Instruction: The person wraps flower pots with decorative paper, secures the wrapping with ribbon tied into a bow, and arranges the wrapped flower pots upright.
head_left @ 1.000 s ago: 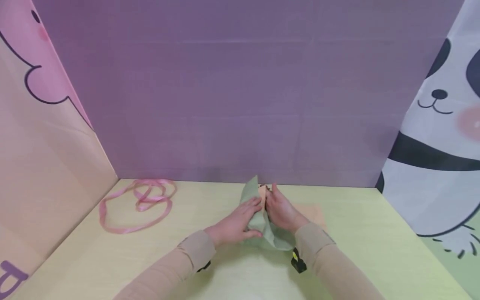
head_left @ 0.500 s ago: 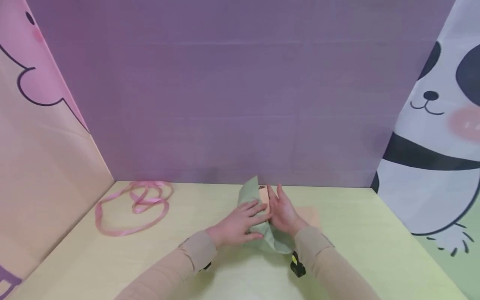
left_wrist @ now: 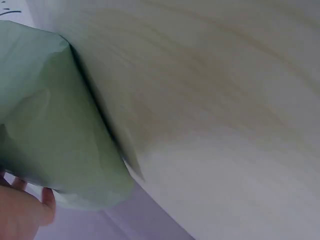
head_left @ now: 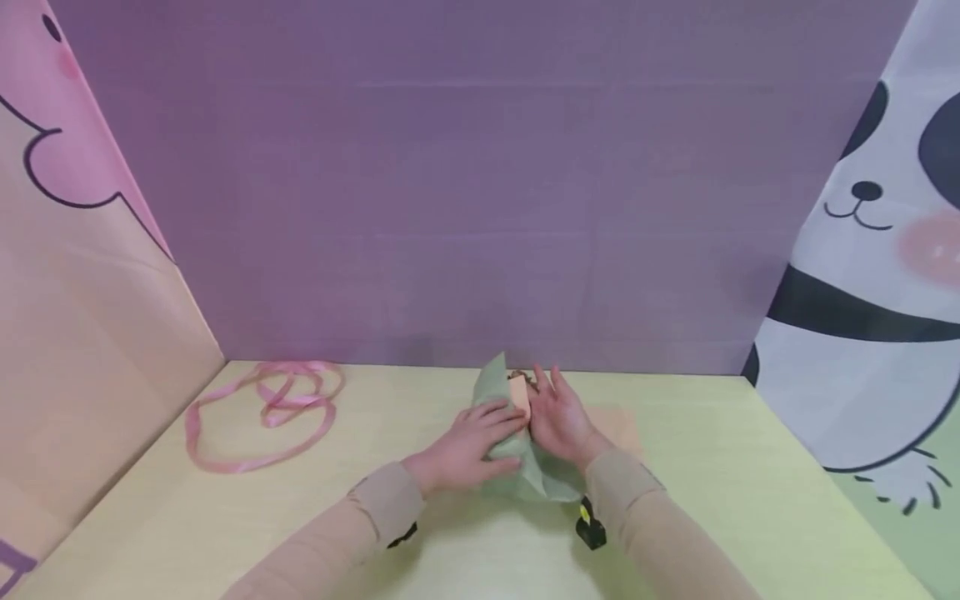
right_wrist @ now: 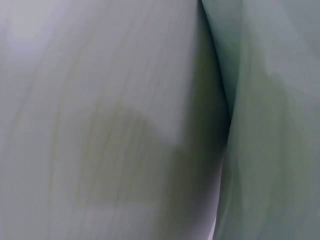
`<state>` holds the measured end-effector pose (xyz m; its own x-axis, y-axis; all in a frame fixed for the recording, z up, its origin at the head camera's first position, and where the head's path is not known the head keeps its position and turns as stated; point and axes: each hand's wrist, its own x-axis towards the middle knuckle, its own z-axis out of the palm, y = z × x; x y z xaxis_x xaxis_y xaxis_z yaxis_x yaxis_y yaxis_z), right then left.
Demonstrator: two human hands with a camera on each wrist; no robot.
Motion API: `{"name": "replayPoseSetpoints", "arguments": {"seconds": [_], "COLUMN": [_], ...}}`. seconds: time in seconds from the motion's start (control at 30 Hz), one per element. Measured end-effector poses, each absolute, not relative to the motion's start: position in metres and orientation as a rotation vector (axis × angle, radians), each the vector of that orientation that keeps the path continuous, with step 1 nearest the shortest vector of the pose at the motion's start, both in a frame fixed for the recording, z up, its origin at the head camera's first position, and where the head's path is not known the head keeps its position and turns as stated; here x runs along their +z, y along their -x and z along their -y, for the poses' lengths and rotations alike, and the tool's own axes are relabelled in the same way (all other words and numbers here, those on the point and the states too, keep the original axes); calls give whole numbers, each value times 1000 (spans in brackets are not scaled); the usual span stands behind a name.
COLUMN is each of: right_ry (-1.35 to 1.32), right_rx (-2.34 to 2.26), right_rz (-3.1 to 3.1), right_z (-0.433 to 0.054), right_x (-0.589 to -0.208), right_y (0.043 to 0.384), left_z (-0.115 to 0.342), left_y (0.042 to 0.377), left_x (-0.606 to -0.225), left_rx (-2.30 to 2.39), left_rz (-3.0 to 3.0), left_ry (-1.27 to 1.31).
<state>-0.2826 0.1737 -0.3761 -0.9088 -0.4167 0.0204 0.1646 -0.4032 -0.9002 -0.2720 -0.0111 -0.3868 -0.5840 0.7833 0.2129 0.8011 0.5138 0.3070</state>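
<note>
In the head view a sheet of pale green paper [head_left: 490, 390], folded up around something, stands near the table's far middle. A peach-coloured paper edge [head_left: 519, 392] shows at its opening, with a small dark brown bit above it. My left hand [head_left: 467, 446] rests on the left side of the green paper, its fingers extended across to the peach edge. On the right side, my right hand [head_left: 562, 423] lies against the bundle with fingers straight and pointing away. The green paper [left_wrist: 60, 125] also fills the left of the left wrist view. What is inside is hidden.
A loosely looped pink ribbon [head_left: 193, 433] lies on the table's [head_left: 337, 508] left. A flat peach sheet [head_left: 617, 425] lies partly behind my right wrist. A purple backdrop [head_left: 480, 208] rises at the far edge, with printed panels on both sides.
My right hand's fingers have straightened and spread from the peach edge. The left hand slid across the bundle and back slightly left. The bundle has shifted a little left in view.
</note>
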Motion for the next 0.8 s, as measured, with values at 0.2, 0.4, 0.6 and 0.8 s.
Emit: {"name": "replayPoseSetpoints", "arguments": {"seconds": [0.2, 0.4, 0.6, 0.8], "right_ry": [329, 332, 305, 229], "right_rx": [-2365, -2387, -2367, -2340], "right_rz": [-1424, -1377, -1475, -1591], "right_z": [-174, -174, -178, -188], "right_x": [-374, -376, -377, -372], "right_y": [283, 284, 285, 285], "left_z": [4, 3, 5, 5], "left_y": [267, 264, 263, 263], "left_x": [-384, -387, -389, -389], "left_rx": [-663, -622, -488, -368], "left_rz": [2720, 2756, 2755, 2703], "left_ry": [1316, 1315, 1307, 1325]}}
